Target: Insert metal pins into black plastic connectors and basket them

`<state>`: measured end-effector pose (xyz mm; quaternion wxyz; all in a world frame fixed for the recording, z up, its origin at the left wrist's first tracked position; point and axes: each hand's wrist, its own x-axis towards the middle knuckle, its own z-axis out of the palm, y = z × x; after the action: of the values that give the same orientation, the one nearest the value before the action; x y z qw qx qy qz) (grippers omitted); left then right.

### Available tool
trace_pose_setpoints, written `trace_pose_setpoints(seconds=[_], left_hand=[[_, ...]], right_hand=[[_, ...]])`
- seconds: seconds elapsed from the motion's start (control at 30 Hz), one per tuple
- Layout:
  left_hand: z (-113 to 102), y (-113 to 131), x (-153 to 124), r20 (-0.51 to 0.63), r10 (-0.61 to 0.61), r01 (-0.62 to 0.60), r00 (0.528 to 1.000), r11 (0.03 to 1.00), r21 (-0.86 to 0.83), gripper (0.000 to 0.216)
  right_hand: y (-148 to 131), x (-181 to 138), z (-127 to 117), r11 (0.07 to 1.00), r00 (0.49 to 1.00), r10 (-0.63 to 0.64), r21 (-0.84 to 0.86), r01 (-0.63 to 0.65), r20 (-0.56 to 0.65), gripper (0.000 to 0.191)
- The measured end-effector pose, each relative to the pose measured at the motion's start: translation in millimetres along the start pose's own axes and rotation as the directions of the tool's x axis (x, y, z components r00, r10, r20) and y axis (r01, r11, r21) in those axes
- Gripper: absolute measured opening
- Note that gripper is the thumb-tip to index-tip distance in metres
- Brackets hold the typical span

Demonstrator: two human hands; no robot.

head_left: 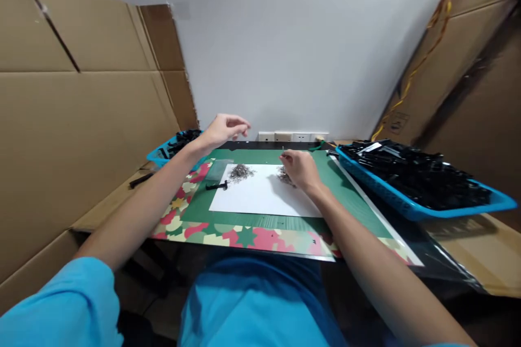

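My left hand (228, 128) is raised over the far left part of the mat, its fingers loosely curved and apart, with nothing visible in them. Beneath it on a white sheet of paper (260, 198) lies a pile of small metal pieces (240, 172). A short black part (216, 186) with a wider end rests at the sheet's left edge. Over a second pile of small metal pieces (283, 175), my right hand (301, 169) has its fingertips pinched together. Something thin may stick up from them, too small to make out. My right hand partly covers that pile.
A green mat with a camouflage border (248, 236) lies under the paper. Blue baskets full of black parts stand at right (407, 198) and at far left (157, 158). Another black piece (140, 180) lies at left. Cardboard walls (101, 108) flank the table; sockets (301, 136) line the back wall.
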<state>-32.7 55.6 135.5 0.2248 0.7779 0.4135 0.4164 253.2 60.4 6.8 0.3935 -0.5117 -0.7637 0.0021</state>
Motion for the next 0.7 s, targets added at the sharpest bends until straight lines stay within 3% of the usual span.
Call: trace_pose_setpoints(seconds=[0.07,0.13,0.23,0.33,0.43,0.53,0.63,0.7], left_hand=[[-21.3,-15.9,-33.4,0.190,-0.100,0.068,0.977,0.983,0.168,0.032],[-31.1,-30.5,-63.4,0.282,-0.187,0.098,0.941,0.949,0.300,0.029],[-31.4,-49.5,-98.6,0.309,-0.260,0.127,0.915,0.912,0.390,0.027],[-26.3,-63.7,-121.1,0.275,-0.267,0.136,0.924,0.899,0.416,0.025],[-26.9,-71.9,-130.9,0.261,-0.293,0.160,0.920,0.887,0.433,0.023],[-35.5,-71.5,-129.9,0.260,-0.288,0.155,0.922,0.888,0.432,0.024],[-41.0,-61.1,-120.6,0.252,-0.264,0.169,0.931,0.924,0.343,0.028],[-34.7,-50.5,-110.5,0.245,-0.243,0.205,0.938,0.964,0.171,0.031]], right_hand=[[-1.3,-1.3,-0.6,1.000,1.000,0.002,0.010,-0.002,-0.010,0.024],[-3.0,-2.6,-1.6,1.000,1.000,0.005,0.008,-0.005,-0.009,0.025],[-3.5,-4.1,-0.8,1.000,1.000,-0.007,0.009,0.007,0.001,0.025],[-2.3,-5.0,1.5,0.999,0.999,-0.033,0.023,0.033,0.000,0.025],[-2.9,-5.2,2.4,0.996,0.999,-0.042,0.079,0.043,-0.015,0.025],[-6.3,-4.1,1.8,0.970,0.999,-0.035,0.240,0.038,-0.017,0.029],[-11.1,-1.9,2.0,0.871,1.000,0.023,0.492,-0.022,0.005,0.033],[-14.4,-0.3,3.0,0.765,0.996,0.084,0.639,-0.087,0.035,0.037]])
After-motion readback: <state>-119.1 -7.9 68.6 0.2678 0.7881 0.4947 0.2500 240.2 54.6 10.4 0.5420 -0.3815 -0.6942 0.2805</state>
